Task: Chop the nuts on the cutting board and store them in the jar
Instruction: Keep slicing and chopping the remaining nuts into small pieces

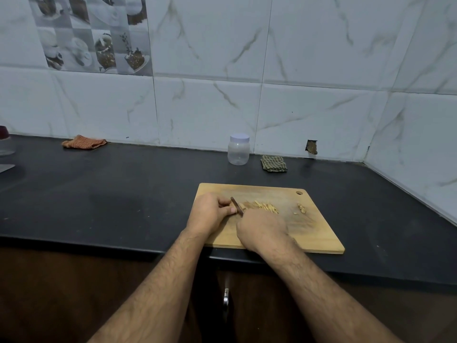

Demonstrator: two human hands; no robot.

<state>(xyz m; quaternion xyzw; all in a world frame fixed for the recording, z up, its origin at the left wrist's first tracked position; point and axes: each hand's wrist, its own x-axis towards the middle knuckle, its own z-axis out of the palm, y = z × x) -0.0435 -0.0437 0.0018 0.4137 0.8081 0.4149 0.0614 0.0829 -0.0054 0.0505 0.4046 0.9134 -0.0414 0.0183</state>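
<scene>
Gripping a knife [237, 205] over the cutting board [319, 233], the right hand [262, 229] slices nuts [264, 207] while the left hand [210, 214], fingers curled, pins one just left of the blade.

White marble-tiled wall [321, 58], black countertop [111, 194]

nuts [264, 207] on cutting board [316, 233]; jar [238, 149] behind it, by the wall.
</scene>
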